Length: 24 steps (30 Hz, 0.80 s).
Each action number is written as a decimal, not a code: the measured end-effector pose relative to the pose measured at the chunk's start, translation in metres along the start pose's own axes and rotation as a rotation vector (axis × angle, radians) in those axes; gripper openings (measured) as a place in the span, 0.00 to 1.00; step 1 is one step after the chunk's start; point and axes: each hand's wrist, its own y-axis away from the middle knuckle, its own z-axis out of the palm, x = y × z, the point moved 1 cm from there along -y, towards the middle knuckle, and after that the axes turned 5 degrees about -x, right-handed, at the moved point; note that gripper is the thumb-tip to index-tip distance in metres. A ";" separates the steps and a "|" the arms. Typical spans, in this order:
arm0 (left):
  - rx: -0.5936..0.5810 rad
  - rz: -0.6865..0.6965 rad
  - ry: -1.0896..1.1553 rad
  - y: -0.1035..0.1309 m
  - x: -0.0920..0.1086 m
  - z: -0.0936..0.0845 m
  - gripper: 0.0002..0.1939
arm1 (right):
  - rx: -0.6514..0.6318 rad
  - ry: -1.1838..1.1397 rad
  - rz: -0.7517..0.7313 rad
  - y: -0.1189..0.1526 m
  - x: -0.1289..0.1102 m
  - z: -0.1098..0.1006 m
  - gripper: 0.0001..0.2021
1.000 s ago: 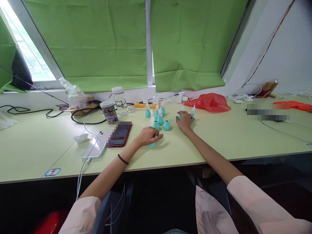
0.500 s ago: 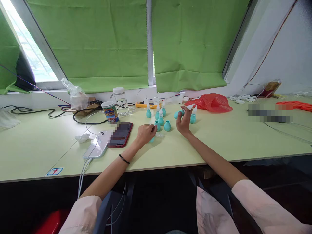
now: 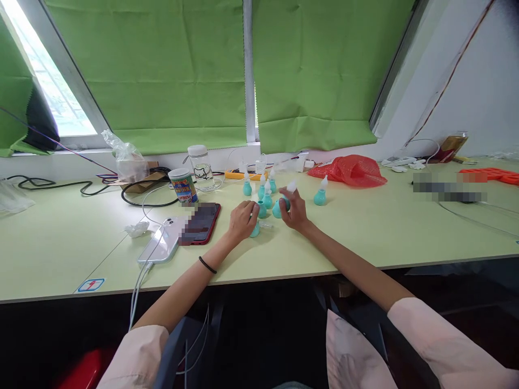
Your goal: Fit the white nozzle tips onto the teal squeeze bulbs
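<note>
My right hand (image 3: 295, 212) is closed round a teal bulb syringe (image 3: 286, 203) with its white tip (image 3: 292, 186) pointing up. Just left of it, an open-necked teal bulb (image 3: 277, 209) stands on the table, partly covered. My left hand (image 3: 243, 220) has curled fingers; whatever they grip is hidden. A teal bulb (image 3: 255, 230) shows beneath those fingers, and I cannot tell if they hold it. Another open teal bulb (image 3: 262, 209) stands beside the fingertips. Near them lies a small clear tube (image 3: 266, 224). Several white-tipped bulb syringes (image 3: 247, 187) stand behind, one syringe (image 3: 320, 197) apart at right.
On the left are two phones (image 3: 203, 222) (image 3: 164, 240), a patterned canister (image 3: 183, 186), a lidded bottle (image 3: 201, 170) and black cables (image 3: 141, 202). A red plastic bag (image 3: 352, 170) lies at the back right. The table's front edge (image 3: 267, 276) runs below my forearms.
My right hand has moved left with the bulb syringe, from near the lone syringe to beside the open bulb. The syringe's tip now points up instead of sideways. My left hand has shifted slightly.
</note>
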 end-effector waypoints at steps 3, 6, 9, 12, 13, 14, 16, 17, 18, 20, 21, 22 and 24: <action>0.066 -0.050 0.101 0.000 -0.003 -0.003 0.20 | -0.149 0.101 -0.190 0.004 -0.012 0.003 0.12; 0.081 -0.047 0.187 -0.001 -0.006 -0.005 0.19 | -0.240 0.190 -0.380 0.006 -0.024 0.005 0.12; 0.097 0.035 0.261 -0.003 -0.006 -0.006 0.19 | -0.240 0.212 -0.515 0.005 -0.030 0.006 0.12; 0.105 0.106 0.294 -0.004 -0.005 -0.005 0.19 | -0.202 0.215 -0.567 0.004 -0.030 0.006 0.13; 0.103 0.111 0.299 -0.005 -0.004 -0.005 0.18 | -0.204 0.218 -0.576 0.004 -0.029 0.006 0.14; 0.101 0.105 0.303 -0.005 -0.004 -0.004 0.18 | -0.214 0.224 -0.582 0.004 -0.028 0.006 0.14; 0.094 0.069 0.338 -0.006 -0.003 -0.003 0.18 | -0.242 0.239 -0.583 0.005 -0.027 0.006 0.15; 0.088 0.044 0.376 -0.006 -0.003 -0.002 0.17 | -0.255 0.246 -0.577 0.005 -0.026 0.006 0.15; 0.081 0.017 0.430 -0.007 -0.003 0.000 0.17 | -0.264 0.253 -0.568 0.005 -0.027 0.006 0.16; 0.055 -0.037 0.568 -0.008 -0.004 0.002 0.17 | -0.272 0.258 -0.547 0.005 -0.027 0.006 0.16; 0.045 -0.063 0.634 -0.008 -0.006 0.003 0.18 | -0.272 0.255 -0.538 0.005 -0.028 0.006 0.17; 0.042 -0.085 0.690 -0.009 -0.007 0.004 0.18 | -0.269 0.250 -0.529 0.005 -0.028 0.007 0.17; 0.050 -0.113 0.778 -0.011 -0.011 0.006 0.19 | -0.261 0.232 -0.512 0.006 -0.029 0.007 0.17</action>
